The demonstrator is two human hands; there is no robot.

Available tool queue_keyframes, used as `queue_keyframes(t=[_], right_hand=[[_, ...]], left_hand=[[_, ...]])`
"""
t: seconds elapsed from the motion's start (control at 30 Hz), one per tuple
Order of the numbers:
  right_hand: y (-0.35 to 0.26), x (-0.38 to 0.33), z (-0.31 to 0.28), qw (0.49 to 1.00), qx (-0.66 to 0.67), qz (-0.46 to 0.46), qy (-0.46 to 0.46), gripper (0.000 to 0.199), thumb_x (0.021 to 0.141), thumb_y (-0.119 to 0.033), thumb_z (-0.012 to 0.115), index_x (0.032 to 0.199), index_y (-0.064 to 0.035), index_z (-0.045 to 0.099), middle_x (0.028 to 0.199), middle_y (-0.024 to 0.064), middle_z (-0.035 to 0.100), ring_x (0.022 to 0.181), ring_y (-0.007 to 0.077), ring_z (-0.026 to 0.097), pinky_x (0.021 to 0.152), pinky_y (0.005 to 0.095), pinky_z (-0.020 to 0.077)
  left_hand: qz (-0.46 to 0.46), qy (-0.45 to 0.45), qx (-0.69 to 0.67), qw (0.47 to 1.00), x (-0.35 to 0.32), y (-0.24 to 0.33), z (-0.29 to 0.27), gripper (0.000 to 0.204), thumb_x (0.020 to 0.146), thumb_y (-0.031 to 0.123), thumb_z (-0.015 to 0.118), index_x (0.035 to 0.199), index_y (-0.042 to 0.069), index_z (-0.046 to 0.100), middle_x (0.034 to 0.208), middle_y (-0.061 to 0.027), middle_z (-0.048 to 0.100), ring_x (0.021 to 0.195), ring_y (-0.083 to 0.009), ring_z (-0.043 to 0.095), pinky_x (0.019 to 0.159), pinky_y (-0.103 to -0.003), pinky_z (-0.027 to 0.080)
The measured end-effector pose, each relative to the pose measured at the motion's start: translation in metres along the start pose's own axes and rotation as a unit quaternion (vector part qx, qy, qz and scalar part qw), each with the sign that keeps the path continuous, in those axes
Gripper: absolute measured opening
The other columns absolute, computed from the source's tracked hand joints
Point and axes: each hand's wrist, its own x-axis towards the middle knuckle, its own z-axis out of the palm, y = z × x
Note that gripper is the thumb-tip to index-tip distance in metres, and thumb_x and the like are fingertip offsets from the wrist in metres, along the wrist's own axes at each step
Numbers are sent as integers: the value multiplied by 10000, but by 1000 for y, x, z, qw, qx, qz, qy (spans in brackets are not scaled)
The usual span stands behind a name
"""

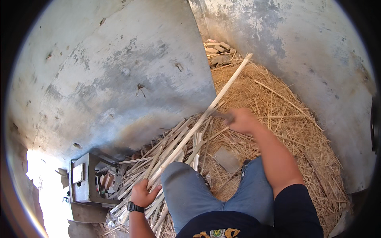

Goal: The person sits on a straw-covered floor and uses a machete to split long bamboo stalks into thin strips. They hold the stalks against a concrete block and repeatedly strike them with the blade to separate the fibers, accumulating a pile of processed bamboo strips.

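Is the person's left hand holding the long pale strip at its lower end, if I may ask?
Yes, the left hand grips the lower end of the long pale strip beside the knee.

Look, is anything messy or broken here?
Yes. Thin wooden strips lie in a jumbled, criss-crossed heap by the wall, shavings cover the ground, and the wall is stained and pitted. The left hand grips one long strip; the right hand is blurred.

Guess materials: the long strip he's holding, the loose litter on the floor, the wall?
Long strip: looks like split bamboo or pale wood, matte, straight-grained, raw. Litter: dry shavings or straw, golden, fibrous. Wall: likely cement plaster, grey, blotchy, pitted.
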Motion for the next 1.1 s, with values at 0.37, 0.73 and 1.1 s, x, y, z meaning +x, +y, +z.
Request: queue_keyframes(t=[0.37, 0.73, 1.1], right_hand=[[-49, 0, 6, 990, -100, -56, -83, 379, 835, -292, 765, 1075, -10, 683, 922, 160, 741, 861, 255, 721, 798, 405, 566], [-10, 1, 3, 994, 73, 50, 66, 313, 879, -304, 751, 982, -21, 666, 850, 126, 726, 816, 263, 712, 722, 430, 543], [47, 12, -15, 963, 162, 165, 138, 307, 864, -239, 751, 1046, -8, 662, 934, 139, 731, 872, 268, 708, 756, 428, 549]], left_hand=[[6, -17, -6, 1000, 13, 9, 1, 542, 782, 479, 824, 725, 26, 532, 565, -175, 543, 556, -394, 586, 528, -457, 452], [-4, -14, -15, 1000, 1, 2, -2, 515, 777, 444, 834, 710, 30, 535, 583, -171, 568, 547, -382, 589, 521, -445, 453], [12, 7, -18, 1000, 1, 2, -7, 500, 777, 412, 841, 720, 19, 537, 595, -183, 564, 544, -383, 564, 524, -432, 443]])
